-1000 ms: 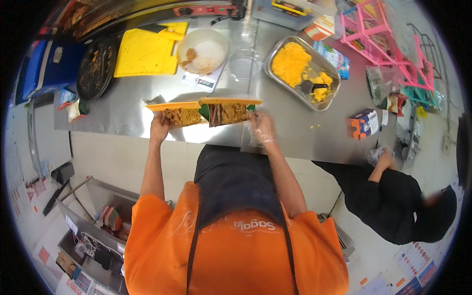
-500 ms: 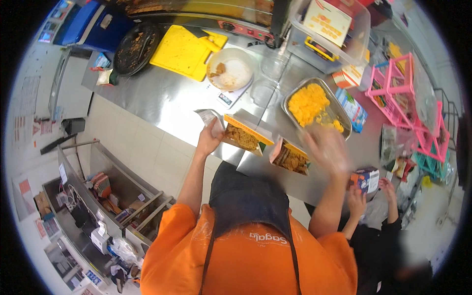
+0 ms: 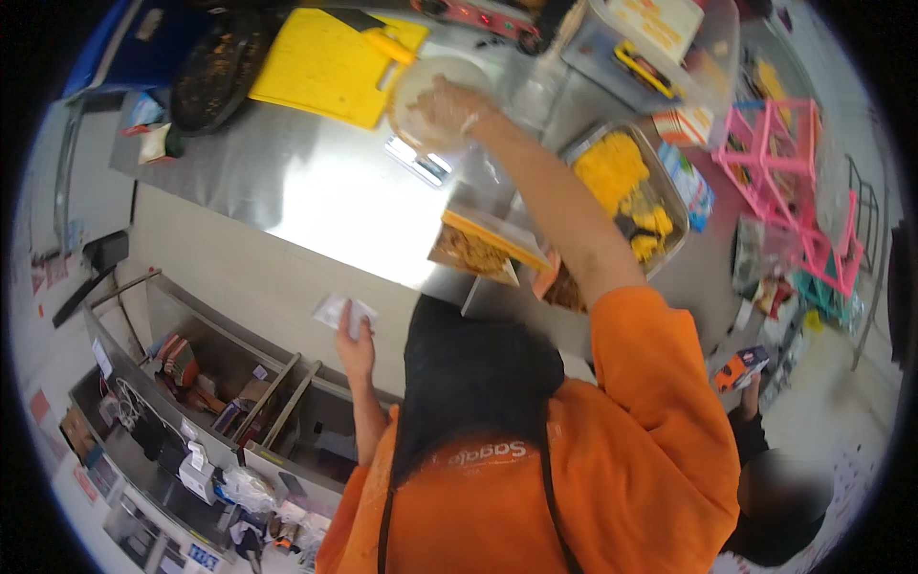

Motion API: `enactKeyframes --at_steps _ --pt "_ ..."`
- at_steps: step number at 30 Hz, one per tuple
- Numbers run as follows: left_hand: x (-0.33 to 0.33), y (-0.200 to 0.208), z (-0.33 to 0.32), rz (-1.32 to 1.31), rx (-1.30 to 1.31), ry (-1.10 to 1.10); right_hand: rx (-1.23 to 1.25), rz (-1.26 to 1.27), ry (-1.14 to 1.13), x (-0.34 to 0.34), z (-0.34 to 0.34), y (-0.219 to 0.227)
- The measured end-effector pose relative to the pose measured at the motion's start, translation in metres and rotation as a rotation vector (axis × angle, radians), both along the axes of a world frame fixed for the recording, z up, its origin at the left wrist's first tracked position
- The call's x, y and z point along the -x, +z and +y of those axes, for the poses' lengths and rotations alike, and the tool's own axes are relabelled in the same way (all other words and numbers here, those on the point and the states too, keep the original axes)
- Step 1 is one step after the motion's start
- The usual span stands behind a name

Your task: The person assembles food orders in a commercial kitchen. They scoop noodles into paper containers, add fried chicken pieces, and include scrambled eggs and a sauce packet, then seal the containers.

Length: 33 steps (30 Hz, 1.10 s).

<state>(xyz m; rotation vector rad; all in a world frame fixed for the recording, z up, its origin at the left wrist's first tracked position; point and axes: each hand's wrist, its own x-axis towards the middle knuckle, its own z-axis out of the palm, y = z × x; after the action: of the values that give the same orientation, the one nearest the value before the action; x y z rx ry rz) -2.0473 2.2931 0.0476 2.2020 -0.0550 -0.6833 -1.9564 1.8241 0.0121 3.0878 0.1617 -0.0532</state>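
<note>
My left hand (image 3: 357, 346) is off the front of the steel counter (image 3: 229, 206), holding a white paper slip (image 3: 330, 310) between fingers and thumb. Across the counter, my right hand (image 3: 451, 108) reaches into a pale round bowl (image 3: 427, 77); blur hides whether its fingers grip anything. That bowl stands on a small scale (image 3: 418, 161). Near the counter's front edge, an open carton (image 3: 497, 236) contains brown crumbly food (image 3: 467, 251). A second carton (image 3: 545, 277) with brown food is partly covered by my right forearm. Right of my arm sits a metal tray (image 3: 681, 225) of yellow food (image 3: 609, 170).
A yellow cutting board (image 3: 320, 72) carries a yellow-handled knife (image 3: 387, 45), beside a dark round pan (image 3: 212, 81). A clear plastic bin (image 3: 612, 62) and pink baskets (image 3: 765, 158) stand at the right. Another person's hand (image 3: 751, 394) holds a small box (image 3: 741, 367) at lower right.
My right hand has moved from beside the yellow food tray to the bowl at the far left. My left hand, with the paper slip, has drawn away from the carton toward me.
</note>
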Motion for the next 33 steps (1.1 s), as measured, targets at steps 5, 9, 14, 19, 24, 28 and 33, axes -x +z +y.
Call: enactKeyframes --at_steps 5,9,14,19,24,28,33 --pt "-0.034 0.005 -0.032 -0.029 0.099 -0.136 -0.697 -0.384 -0.371 0.133 -0.032 0.089" --pt "-0.042 0.027 -0.08 -0.062 0.137 -0.188 -1.005 -0.034 -0.643 0.316 0.019 0.194" --pt "-0.011 0.064 -0.135 -0.232 0.261 -0.338 -0.9 0.114 -1.019 0.387 0.109 0.156" --pt "0.039 0.105 -0.175 -0.211 0.276 -0.39 -1.157 0.009 -1.188 0.462 0.08 0.168" --pt "0.097 0.145 -0.206 -0.123 0.306 -0.519 -0.445 0.11 -0.96 0.444 -0.022 0.096" --pt "0.121 0.161 -0.258 -0.193 0.359 -0.726 -0.33 0.447 -0.867 0.424 -0.054 0.048" --pt "0.11 0.131 -0.357 -0.204 0.025 -1.012 -0.547 0.397 -0.864 0.403 -0.06 0.068"
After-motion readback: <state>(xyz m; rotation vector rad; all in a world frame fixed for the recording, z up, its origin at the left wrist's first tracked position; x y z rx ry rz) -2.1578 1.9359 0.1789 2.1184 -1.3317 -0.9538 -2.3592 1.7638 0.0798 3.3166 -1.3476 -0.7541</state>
